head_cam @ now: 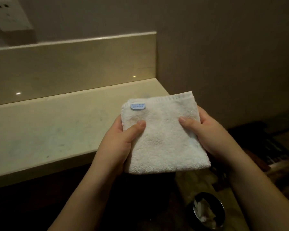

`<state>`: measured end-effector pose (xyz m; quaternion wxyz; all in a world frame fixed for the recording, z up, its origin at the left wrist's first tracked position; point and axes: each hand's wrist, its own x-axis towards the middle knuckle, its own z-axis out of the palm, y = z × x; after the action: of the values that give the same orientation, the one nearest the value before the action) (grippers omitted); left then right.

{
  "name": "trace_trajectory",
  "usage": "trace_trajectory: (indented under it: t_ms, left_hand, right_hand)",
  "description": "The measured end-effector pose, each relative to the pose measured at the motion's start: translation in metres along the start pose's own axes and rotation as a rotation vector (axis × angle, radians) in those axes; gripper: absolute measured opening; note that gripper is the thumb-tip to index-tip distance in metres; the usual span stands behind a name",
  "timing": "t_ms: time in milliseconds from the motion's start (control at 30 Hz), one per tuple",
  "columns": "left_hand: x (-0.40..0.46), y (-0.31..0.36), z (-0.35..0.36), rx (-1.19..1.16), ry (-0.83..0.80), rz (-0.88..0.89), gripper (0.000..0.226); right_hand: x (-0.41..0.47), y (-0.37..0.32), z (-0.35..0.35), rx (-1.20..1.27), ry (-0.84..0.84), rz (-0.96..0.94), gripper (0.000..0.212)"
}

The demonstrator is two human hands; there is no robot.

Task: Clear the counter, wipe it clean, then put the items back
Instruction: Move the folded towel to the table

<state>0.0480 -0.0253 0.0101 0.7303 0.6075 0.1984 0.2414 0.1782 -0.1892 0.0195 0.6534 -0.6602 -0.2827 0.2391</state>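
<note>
Dim bathroom, bare beige counter (pixel 57 124); folded white towel (pixel 163 134) gripped by left hand (pixel 118 142) and right hand (pixel 208 134). Wiping likely next: lower, press, sweep.

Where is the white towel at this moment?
In the head view the folded white towel is held up centre-right, gripped by the left hand and right hand, over the counter's right front edge.

A dim bathroom or hotel room: pale stone worktop (pixel 40 130) with upstand (pixel 73 64), wall socket (pixel 10 15), small waste bin (pixel 208 212) below.
</note>
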Motion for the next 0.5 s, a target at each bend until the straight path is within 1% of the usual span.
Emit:
trace_trajectory:
  t_ms: [167, 300, 500]
  left_hand:
    - [0.009, -0.029, 0.084, 0.040, -0.130, -0.060, 0.030]
    - [0.010, -0.055, 0.161, 0.064, -0.232, -0.113, 0.028]
    - [0.005, -0.097, 0.287, 0.123, -0.350, -0.198, 0.028]
  right_hand:
    - [-0.037, 0.018, -0.079, 0.006, 0.169, 0.030, 0.019]
    - [-0.064, 0.034, -0.151, 0.017, 0.274, 0.068, 0.024]
    - [-0.110, 0.059, -0.269, 0.032, 0.433, 0.140, 0.026]
